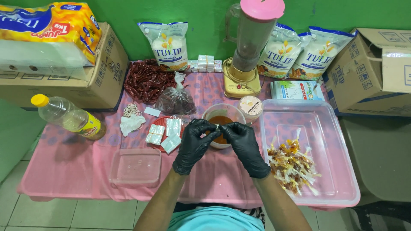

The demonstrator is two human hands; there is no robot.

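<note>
Currently both hands, in black gloves, meet over the clear plastic bowl of brown-red paste (220, 124) near the table's middle. Left hand (193, 143) and right hand (245, 145) are both closed in a pinch, fingertips (212, 126) of the left nearly touching those of the right, gripping one small pale wrapper (218, 126) between them; too small to tell what's inside it. Bowl sits on the pink tablecloth (64, 167), just right of a red plate (162, 124) carrying small white folded packets (163, 134). Right of the hands: large clear plastic tray (334, 171) with a heap of twisted wrapped candies (291, 164) in its near-left part. Small round lidded tub (251, 107) touching the bowl's far-right side. Behind that, a blender with pink lid (250, 47) on a gold base. Far left: dried red chilies (145, 79), a knotted clear bag of dark stuff (175, 98), rubber bands (132, 110), and a yellow-capped oil bottle (70, 117) lying on its side. Empty-looking clear container (136, 167) at the near-left edge. Flour bags (169, 45) and cardboard boxes (372, 68) along the green wall.
</note>
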